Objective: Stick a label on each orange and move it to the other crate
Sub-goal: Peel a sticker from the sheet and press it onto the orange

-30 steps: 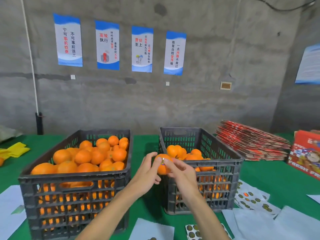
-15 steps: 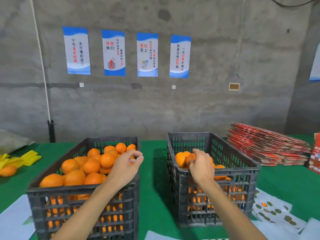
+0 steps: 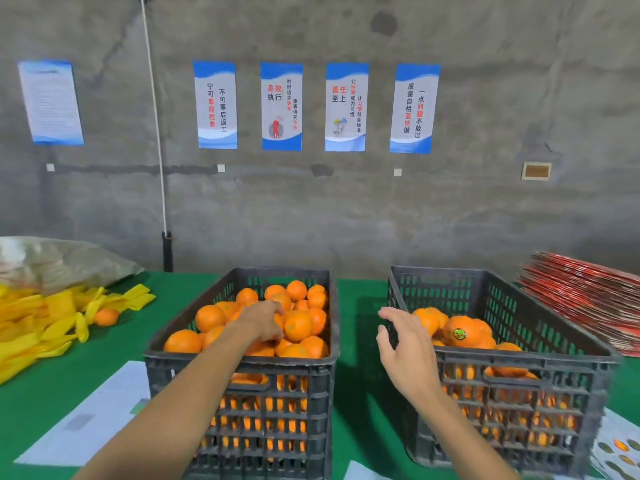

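Two dark plastic crates stand side by side on the green table. The left crate (image 3: 242,367) is heaped with bare oranges (image 3: 298,325). My left hand (image 3: 263,320) lies palm down on that heap, its fingertips hidden among the fruit. The right crate (image 3: 519,363) holds fewer oranges, and on top lies a labelled orange (image 3: 467,327) with a round sticker (image 3: 459,334). My right hand (image 3: 405,344) hovers at the right crate's left wall with spread fingers and nothing in it.
Yellow bags (image 3: 41,320), a stray orange (image 3: 105,317) and a grey sack (image 3: 59,261) lie at the left. Flat red cartons (image 3: 585,296) are stacked at the right. Sticker sheets (image 3: 620,448) lie at the front right, white paper (image 3: 93,417) at the front left.
Both hands held one orange between the crates. The right hand set it in the right crate and drew back empty. The left hand moved onto the left crate's heap.
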### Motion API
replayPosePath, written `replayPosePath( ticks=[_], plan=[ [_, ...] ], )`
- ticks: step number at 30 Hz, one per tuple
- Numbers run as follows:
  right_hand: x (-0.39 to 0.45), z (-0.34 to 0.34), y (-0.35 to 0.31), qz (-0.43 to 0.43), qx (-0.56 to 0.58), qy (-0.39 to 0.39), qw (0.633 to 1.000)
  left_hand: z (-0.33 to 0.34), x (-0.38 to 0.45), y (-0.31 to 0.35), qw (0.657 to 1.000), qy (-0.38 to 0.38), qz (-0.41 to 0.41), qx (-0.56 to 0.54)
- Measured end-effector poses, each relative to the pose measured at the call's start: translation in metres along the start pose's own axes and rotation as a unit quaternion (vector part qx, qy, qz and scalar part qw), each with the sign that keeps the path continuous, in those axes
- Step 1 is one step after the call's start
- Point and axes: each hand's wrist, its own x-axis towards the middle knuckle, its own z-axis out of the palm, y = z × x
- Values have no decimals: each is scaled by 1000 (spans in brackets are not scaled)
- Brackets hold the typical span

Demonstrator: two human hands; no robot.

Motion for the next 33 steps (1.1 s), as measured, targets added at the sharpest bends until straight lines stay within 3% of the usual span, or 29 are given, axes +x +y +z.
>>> replayPosePath(
  ticks=[4,7,11,14,17,19,22,27,33],
  plan=[
    [-11,5,-4,14,-2,-29,999,8,-1,-1,999,19,20,21],
    [-20,4,-6,26,12,-42,999,-2,-17,9,989,116,39,-78],
    [-41,5,-7,29,6,-83,996,-8,-68,44,916,260,45,-303],
    [-62,3,-6,19,2,-123,992,10,-112,76,857,269,98,-428],
    [-82,-2,-1,21,20,-129,991,42,-149,99,826,281,173,-458],
    [-98,-4,4,42,32,-138,989,71,-169,108,832,265,205,-443],
    [-128,-3,16,89,32,-173,980,123,-187,109,847,182,209,-454],
    [-181,7,36,117,-9,-274,954,196,-196,97,848,42,81,-522],
    [-224,19,54,161,-89,-357,916,249,-199,93,832,-18,-3,-554]
  ],
)
